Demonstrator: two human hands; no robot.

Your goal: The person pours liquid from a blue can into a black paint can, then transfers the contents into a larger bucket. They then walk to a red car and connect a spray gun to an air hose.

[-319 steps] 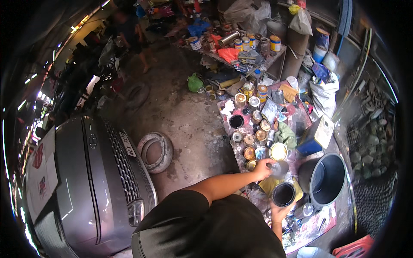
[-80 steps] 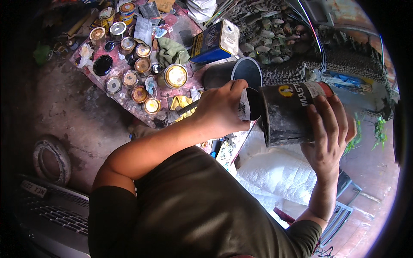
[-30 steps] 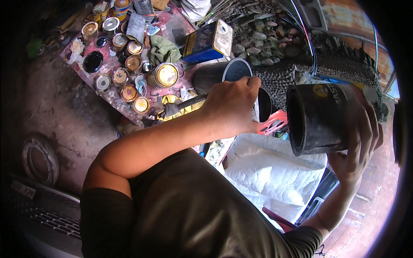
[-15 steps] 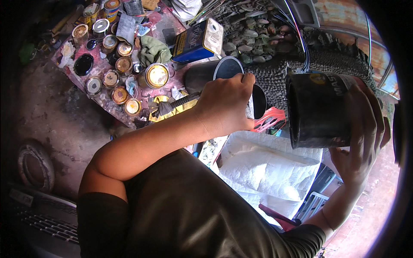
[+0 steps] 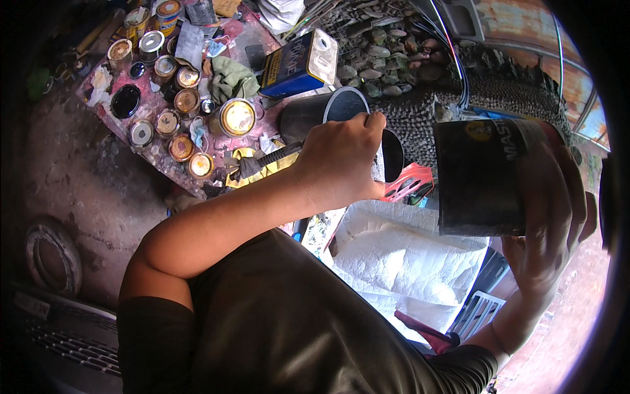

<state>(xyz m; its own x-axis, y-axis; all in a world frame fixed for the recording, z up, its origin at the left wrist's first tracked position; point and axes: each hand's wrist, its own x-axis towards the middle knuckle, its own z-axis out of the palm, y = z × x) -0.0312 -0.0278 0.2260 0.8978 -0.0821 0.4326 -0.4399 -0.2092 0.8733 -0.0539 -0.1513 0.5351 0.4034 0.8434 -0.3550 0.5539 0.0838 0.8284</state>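
Head view: looking down on two hands working apart, each carrying a container clear of the table [image 5: 270, 113].
Tins: crowding the table on the left, with neither hand touching the tins [image 5: 237, 119].
Dark bucket: standing on the table just beyond the left hand, the bucket [image 5: 305, 117] taking no part.
Left hand: its grip [image 5: 344, 159] is closing round a small cup [image 5: 394, 155], whose mouth is facing right and looking dark.
Right hand: its grip [image 5: 554, 207] is spreading wide round a large black can [image 5: 479, 177], which is lying sideways in the air, well apart from the cup.
Progress: both containers are being held; no flow is showing, neither is resting anywhere yet, and their contents are staying hidden.
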